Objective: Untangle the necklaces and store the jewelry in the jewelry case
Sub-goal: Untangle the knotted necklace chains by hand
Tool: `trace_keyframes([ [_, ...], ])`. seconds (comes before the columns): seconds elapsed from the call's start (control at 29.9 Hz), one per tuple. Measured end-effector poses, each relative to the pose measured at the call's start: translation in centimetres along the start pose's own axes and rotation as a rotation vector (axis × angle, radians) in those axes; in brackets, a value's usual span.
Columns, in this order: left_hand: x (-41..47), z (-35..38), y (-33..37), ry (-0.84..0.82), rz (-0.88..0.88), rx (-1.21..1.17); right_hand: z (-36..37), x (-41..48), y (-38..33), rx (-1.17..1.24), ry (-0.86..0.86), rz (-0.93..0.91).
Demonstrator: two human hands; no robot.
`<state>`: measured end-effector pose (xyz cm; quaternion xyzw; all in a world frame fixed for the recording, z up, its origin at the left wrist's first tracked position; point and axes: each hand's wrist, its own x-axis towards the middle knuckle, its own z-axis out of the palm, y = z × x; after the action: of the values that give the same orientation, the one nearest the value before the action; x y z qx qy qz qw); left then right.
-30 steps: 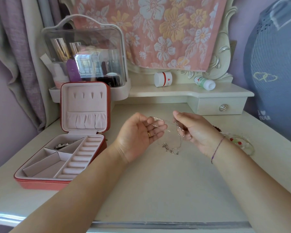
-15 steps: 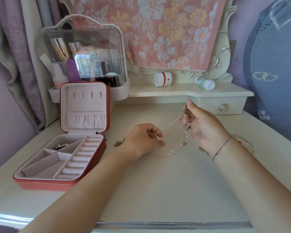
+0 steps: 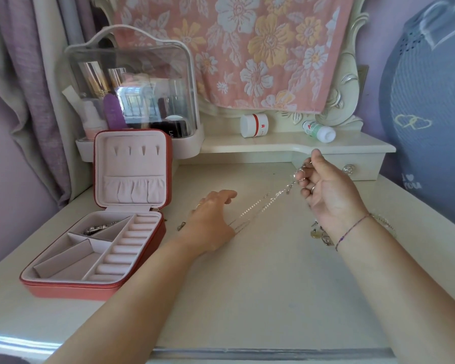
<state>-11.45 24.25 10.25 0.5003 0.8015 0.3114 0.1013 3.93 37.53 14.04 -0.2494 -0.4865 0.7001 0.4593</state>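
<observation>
Your right hand pinches the necklace chain raised; your left hand, palm down mid-surface, pins its lower end; grip unclear.

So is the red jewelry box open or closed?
Open. The jewelry case has its lid standing upright, so the ring rolls and compartments show.

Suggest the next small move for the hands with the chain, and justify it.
Probably lift the right hand a little higher: the chain runs taut from it down to the left hand, which pins the low end on the table, so drawing it out should show any remaining knot.
</observation>
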Motion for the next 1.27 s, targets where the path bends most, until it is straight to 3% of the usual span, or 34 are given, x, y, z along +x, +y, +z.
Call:
trace_keyframes([
  [0.2,-0.4,-0.1,0.5,0.050,0.075,-0.261,0.0,-0.1,-0.2,-0.013,0.014,-0.012],
  [0.47,-1.2,-0.4,2.5,-0.109,0.161,-0.625,0.8,-1.4,0.2,-0.184,-0.228,-0.102],
  [0.64,-1.4,-0.5,2.9,-0.029,0.155,-0.840,1.6,-2.1,0.8,-0.323,-0.371,-0.146],
  [0.9,-0.8,-0.4,2.6,0.152,0.123,-0.864,1.6,-2.1,1.2,-0.421,-0.343,-0.139],
  [1.27,-1.0,-0.2,3.0,-0.010,0.098,-0.916,1.5,-2.0,1.0,-0.371,-0.331,-0.107],
])
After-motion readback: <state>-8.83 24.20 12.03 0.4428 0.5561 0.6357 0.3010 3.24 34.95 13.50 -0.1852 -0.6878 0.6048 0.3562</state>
